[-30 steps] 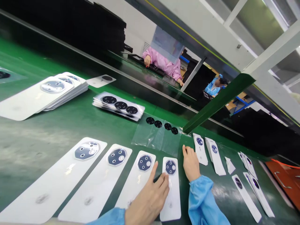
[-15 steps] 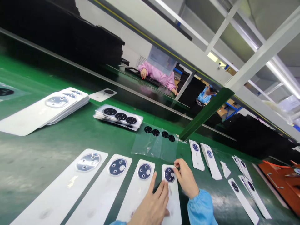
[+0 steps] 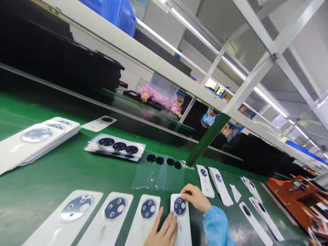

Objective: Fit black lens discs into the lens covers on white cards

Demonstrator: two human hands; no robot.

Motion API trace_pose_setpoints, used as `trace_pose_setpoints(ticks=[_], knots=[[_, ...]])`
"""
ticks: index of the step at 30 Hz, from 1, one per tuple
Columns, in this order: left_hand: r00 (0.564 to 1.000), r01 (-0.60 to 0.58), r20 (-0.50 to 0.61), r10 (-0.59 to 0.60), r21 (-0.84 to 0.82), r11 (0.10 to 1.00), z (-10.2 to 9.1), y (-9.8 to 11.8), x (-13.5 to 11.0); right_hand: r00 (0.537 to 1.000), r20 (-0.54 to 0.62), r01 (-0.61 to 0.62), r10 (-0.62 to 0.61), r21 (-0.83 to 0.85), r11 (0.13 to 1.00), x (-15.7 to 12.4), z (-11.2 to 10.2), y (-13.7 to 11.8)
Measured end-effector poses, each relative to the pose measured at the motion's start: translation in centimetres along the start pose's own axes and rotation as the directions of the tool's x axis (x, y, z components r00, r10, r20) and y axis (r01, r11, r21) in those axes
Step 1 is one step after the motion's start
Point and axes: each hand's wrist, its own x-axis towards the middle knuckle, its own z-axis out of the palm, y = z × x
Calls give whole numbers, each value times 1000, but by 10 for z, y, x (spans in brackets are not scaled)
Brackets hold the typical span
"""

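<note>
Film sheets [image 3: 146,178] lie beyond a white card [image 3: 182,223], right fingers [image 3: 189,188] pinching its corner, left fingers [image 3: 167,222] spread.

Bright white light: ceiling tubes [image 3: 269,100], above and right of green post [image 3: 208,140] | pale sheen on table [image 3: 64,174], left of post | wide-angle stretch towards edges

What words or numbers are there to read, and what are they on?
None can be read.
White cards: faint grey marks, too blurred to read.
Hanging clear sheet: any writing is too blurred.
Wall poster: any writing is too small.
</note>
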Motion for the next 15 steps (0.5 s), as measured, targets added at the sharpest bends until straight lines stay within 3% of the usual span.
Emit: trace_pose_setpoints(ticks=[3, 6, 15], knots=[[972, 79, 225, -67, -43, 996, -23, 2, 7, 999, -37, -10, 11, 17, 1000, -4, 5, 0], [939, 115, 334, -84, -75, 991, -34, 4, 12, 997, -77, 0, 2, 24, 1000, -12, 6, -1], [925, 118, 372, -75, -95, 988, -34, 5, 12, 972, -163, 160, -169, -63, 985, -46, 26, 0]])
